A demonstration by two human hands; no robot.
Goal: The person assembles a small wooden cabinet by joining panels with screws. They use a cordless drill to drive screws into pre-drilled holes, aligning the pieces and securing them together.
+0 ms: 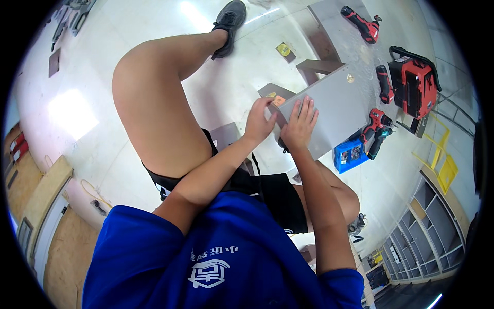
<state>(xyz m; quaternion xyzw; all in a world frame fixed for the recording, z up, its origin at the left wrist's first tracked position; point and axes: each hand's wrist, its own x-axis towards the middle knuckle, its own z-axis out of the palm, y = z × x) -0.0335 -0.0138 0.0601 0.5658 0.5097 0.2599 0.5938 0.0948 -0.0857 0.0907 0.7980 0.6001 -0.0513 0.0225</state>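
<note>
We see our right hand (300, 122) spread flat, open, on the grey metal panel (334, 110) lying on the floor (154, 20); our left hand (260, 122) grips its near corner; a red drill (374, 123) lies beside.

A pale, glossy floor (128, 62) fills the scene, with bright patches of light reflected at the left and far centre. On the right, red power tools (411, 82) and a small blue box (349, 154) lie on it, near a yellow frame (442, 165). Grey open shelving (427, 232) stands at the near right. Light wooden boards (46, 190) run along the left edge
</note>
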